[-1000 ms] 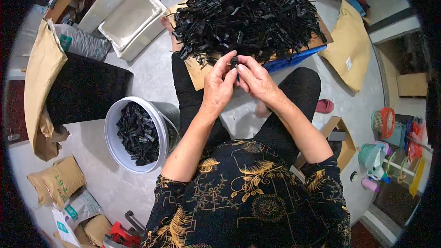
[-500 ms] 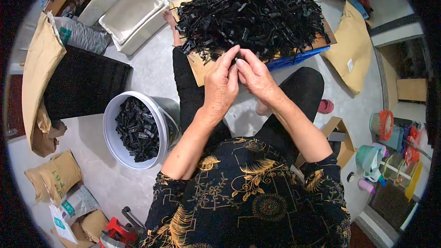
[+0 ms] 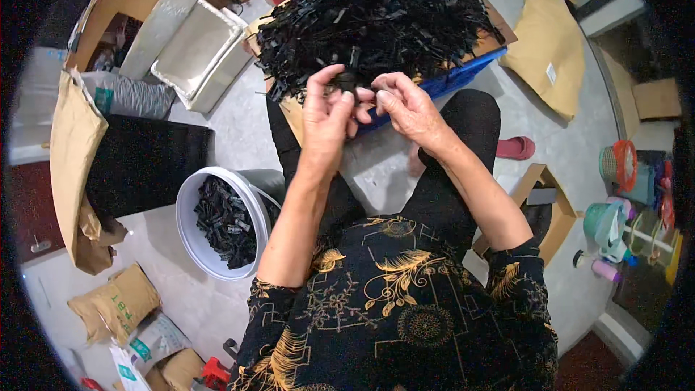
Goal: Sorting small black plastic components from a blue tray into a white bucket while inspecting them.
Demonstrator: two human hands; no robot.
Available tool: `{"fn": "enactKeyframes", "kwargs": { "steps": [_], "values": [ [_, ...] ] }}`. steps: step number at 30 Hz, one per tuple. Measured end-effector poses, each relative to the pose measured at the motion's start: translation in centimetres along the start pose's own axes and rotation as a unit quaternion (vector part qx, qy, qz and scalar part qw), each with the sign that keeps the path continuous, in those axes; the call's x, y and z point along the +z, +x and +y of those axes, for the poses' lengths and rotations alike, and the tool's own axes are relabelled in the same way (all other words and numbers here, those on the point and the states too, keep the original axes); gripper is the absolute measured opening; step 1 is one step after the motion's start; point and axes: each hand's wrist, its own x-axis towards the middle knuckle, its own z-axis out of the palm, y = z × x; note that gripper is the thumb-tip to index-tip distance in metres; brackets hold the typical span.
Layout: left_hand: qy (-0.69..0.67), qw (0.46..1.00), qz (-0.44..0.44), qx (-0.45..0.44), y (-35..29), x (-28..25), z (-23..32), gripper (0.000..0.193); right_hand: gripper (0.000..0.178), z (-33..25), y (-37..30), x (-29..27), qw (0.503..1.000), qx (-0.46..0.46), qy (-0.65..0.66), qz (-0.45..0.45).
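From here I read the left grip as closed on a small black part, before the tangled black heap; its long axis I cannot resolve (blur, black on black). Right grip: beside it, state unclear. Outward: smooth round white bucket, wrinkled tan sack, green lettering.

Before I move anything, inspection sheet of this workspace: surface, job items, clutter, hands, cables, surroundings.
Surface: tan sheet under the heap, above a blue tray.
Job's things: heap of black pieces; more in the white bucket.
Clutter: open carton and red slipper, both right.
Hands: left hand, fingers on a dark piece; right hand beside it, grip unclear.
Cables: none clearly made out.
Surroundings: foam box upper left; tan sack upper right.
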Motion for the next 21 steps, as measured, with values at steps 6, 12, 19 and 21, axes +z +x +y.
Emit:
{"fn": "enactKeyframes", "kwargs": {
  "steps": [6,12,19,21],
  "values": [
    [-0.151,0.985,-0.03,-0.072,0.2,0.1,-0.4,0.038,0.013,-0.3,-0.8,-1.1,0.998,-0.015,0.066,-0.012],
    [-0.237,0.962,-0.042,-0.128,0.0,0.5,-0.2,0.04,0.01,0.9,-1.0,-1.8,0.992,-0.018,0.123,-0.011],
    [-0.19,0.969,-0.04,-0.154,0.0,0.4,-0.4,0.036,0.008,0.4,-1.1,-2.1,0.997,-0.043,0.054,-0.018],
    [-0.16,0.974,-0.044,-0.156,-0.1,-0.3,-0.8,0.036,0.008,0.7,-0.8,-2.1,0.998,-0.053,0.006,-0.023]
  ]
}}
